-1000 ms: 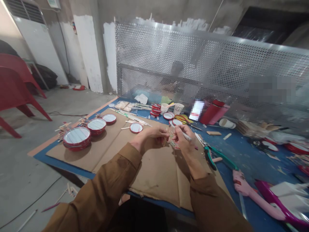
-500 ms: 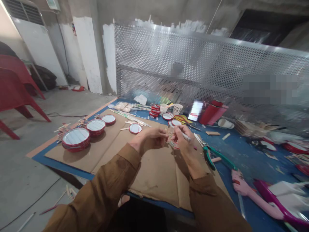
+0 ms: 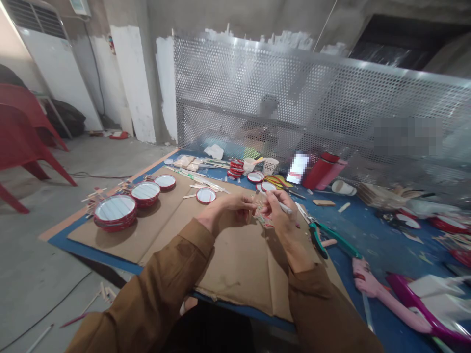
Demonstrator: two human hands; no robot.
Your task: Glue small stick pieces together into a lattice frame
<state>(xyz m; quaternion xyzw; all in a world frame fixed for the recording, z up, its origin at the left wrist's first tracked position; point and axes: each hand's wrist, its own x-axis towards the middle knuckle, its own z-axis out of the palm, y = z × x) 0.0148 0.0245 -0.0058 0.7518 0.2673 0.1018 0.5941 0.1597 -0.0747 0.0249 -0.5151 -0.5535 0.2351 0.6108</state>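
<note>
My left hand (image 3: 233, 205) is closed in a pinch above the cardboard sheet (image 3: 231, 269); whatever its fingertips hold is too small to make out. To its right, my right hand (image 3: 278, 215) is closed around a slim white pen-like tool (image 3: 285, 209), whose end points toward the left fingertips. Below and between the hands lies a loose pile of small coloured bits (image 3: 265, 221). Just behind the left hand rests a small red-rimmed white disc (image 3: 206, 195), like a little drum. Green-handled pliers (image 3: 336, 237) lie right of my right hand.
Red drums of graded size (image 3: 115, 211) stand at the cardboard's left. A lit phone (image 3: 298, 169) leans by a red bottle (image 3: 321, 169) before a perforated metal screen (image 3: 228, 78). A pink-handled tool (image 3: 390, 304) lies on the blue table's right. Red chairs (image 3: 25, 147) stand left.
My right hand has shifted very slightly, and the white tool shows a little more of its length. My left hand keeps its pinch in almost the same place.
</note>
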